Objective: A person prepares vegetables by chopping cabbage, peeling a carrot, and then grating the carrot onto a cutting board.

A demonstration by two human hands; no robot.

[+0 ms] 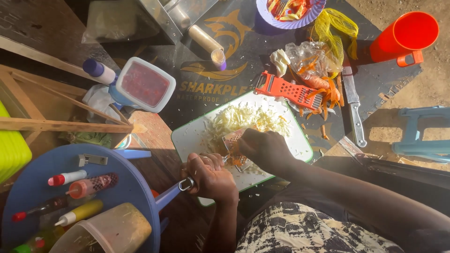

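Left hand [211, 175] clenched on the metal grater [234, 143] handle, lower centre | right hand [263, 149] fisted over something orange at the grater, item hidden | both above white cutting board [192, 136], shredded cabbage [246, 118] just beyond | dark mat [206, 89] on dirt ground | orange grater [288, 91], knife [354, 105], orange cup [408, 35] upper right

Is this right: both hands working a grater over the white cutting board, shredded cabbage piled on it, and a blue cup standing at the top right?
One thing is off: the cup at the top right is orange-red, not blue, as the head view shows. The rest holds: both hands work a grater over the white cutting board, with shredded cabbage piled on it.
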